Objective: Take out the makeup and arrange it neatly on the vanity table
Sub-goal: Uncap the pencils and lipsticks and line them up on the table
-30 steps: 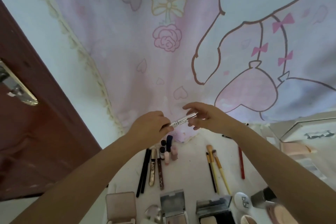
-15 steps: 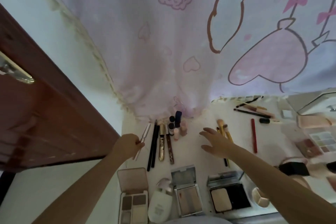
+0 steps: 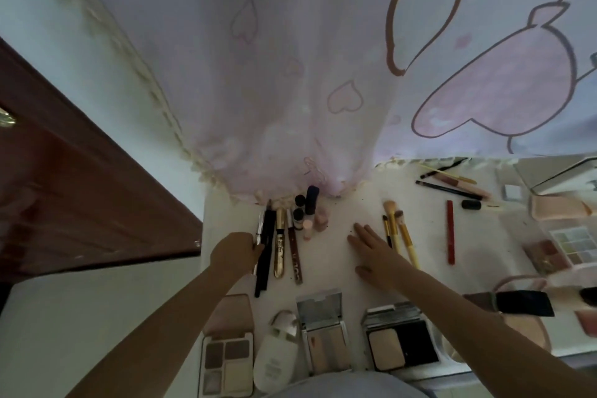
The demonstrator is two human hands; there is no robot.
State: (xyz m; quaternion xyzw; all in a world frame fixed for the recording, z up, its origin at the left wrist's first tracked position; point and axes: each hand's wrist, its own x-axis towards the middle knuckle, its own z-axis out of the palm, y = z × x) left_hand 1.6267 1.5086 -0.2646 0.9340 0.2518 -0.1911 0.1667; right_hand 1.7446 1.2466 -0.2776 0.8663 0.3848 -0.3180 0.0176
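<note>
At table's left edge: left hand (image 3: 235, 255) grips silver pen (image 3: 259, 227) | right hand (image 3: 371, 249) flat, empty

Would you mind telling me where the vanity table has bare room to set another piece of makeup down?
Bare patches: between the small bottles and the brushes, partly under the right hand; also between the brushes and the red pencil. Crowded: the pen row at the left hand and the compacts in front.

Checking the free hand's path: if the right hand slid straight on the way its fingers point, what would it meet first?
The right hand points up-left over bare table; the pink bottles likely come first, though depth is unclear.
</note>
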